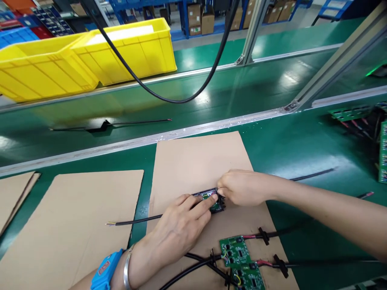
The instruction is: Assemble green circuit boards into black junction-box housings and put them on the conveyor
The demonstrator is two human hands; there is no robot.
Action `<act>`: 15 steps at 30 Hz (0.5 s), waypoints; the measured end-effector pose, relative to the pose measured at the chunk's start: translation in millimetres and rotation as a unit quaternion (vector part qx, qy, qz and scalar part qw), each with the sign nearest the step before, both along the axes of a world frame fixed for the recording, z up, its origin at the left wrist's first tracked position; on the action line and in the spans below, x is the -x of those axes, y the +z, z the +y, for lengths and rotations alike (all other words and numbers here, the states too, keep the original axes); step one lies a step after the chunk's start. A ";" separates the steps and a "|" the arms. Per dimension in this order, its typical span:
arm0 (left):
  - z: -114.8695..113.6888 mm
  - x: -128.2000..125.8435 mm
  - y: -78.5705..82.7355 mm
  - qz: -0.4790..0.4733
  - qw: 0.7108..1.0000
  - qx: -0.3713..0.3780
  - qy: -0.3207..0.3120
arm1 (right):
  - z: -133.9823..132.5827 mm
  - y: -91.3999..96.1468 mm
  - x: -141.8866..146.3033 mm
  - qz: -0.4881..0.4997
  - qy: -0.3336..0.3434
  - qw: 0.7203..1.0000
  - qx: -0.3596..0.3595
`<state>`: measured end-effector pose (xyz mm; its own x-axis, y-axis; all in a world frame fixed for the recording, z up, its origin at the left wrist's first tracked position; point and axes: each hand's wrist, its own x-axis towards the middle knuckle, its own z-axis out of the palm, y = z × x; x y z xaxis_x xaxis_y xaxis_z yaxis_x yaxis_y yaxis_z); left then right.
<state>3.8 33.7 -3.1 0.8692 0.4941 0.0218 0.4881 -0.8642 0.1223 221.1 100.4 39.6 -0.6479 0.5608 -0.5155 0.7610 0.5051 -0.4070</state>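
Note:
A small green circuit board in a black frame (215,206) lies on a brown cardboard sheet (193,161). My left hand (178,227) presses down on it, fingers curled over its left side. My right hand (242,187) pinches the board's upper right edge with closed fingers. A thin black cable (136,220) with bare wire ends runs left from under my left hand. My left wrist wears a blue strap (105,270) and a metal bangle (127,270).
Two green circuit boards (240,262) with black cables lie at the cardboard's near edge. More cardboard sheets (75,225) lie to the left. Yellow bins (84,56) stand beyond the green conveyor belt (242,92), under a hanging black cable (175,98). Further boards (382,153) sit at right.

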 end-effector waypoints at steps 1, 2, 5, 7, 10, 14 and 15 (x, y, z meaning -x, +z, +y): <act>-0.4 0.3 -0.6 0.000 1.000 -0.003 0.000 | -3.7 -2.9 -6.3 0.048 -0.018 0.999 -0.016; -0.7 0.5 -1.1 0.000 1.000 -0.007 0.000 | -8.3 -6.7 -12.7 0.097 -0.028 0.994 -0.037; -0.5 1.0 -1.5 -0.004 1.000 -0.025 -0.002 | -23.6 -20.7 -27.7 0.190 0.001 0.974 -0.126; -0.5 1.6 -1.3 -0.006 0.999 -0.036 -0.005 | -30.2 -28.1 -31.6 0.185 0.039 0.965 -0.184; -1.4 2.3 -0.8 0.009 0.999 -0.042 -0.010 | -30.8 -30.2 -27.5 0.164 0.055 0.963 -0.204; -1.1 -1.4 3.6 0.028 0.999 -0.017 -0.003 | -22.1 -22.2 -11.5 0.093 0.034 0.984 -0.146; -0.1 -3.4 5.6 0.031 0.999 -0.008 0.002 | -20.5 -20.4 -7.4 0.068 0.026 0.987 -0.144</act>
<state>7.2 33.6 2.5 0.8675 0.4968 -0.0243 0.4971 -0.8641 0.0789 228.5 80.0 19.2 -0.7320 0.6352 -0.2464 0.6792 0.6518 -0.3374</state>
